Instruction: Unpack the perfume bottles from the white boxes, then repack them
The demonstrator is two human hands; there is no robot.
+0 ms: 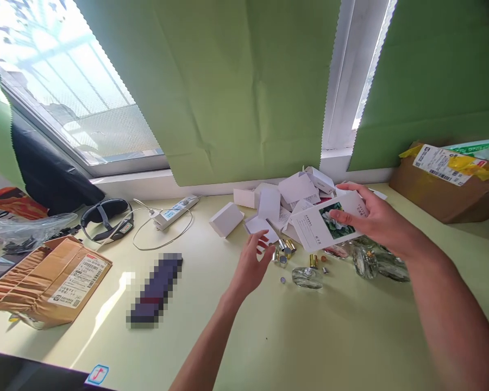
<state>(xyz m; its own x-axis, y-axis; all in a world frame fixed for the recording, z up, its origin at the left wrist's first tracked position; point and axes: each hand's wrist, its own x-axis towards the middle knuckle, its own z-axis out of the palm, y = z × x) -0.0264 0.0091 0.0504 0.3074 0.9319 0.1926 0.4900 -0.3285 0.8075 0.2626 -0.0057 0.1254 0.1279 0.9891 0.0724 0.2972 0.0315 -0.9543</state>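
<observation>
**White box in one hand, caps under the other**

White card is what the right hand (375,220) grips: a flat flower-print box (326,225), held up over the yellow table (309,347). The left hand (250,266) is open, fingers spread, near the little gold and silver caps (287,250). It looks like the picking-up step. Next, it needs a careful pinch. The small glass bottle (307,277) lies on its side, looking empty. The brown parcel (49,279) is shut.

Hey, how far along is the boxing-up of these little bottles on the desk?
Early. The right hand holds a flat flower-printed box; the left hand hovers open near loose caps. Glass bottles lie unpacked, and white boxes sit piled behind.
</observation>
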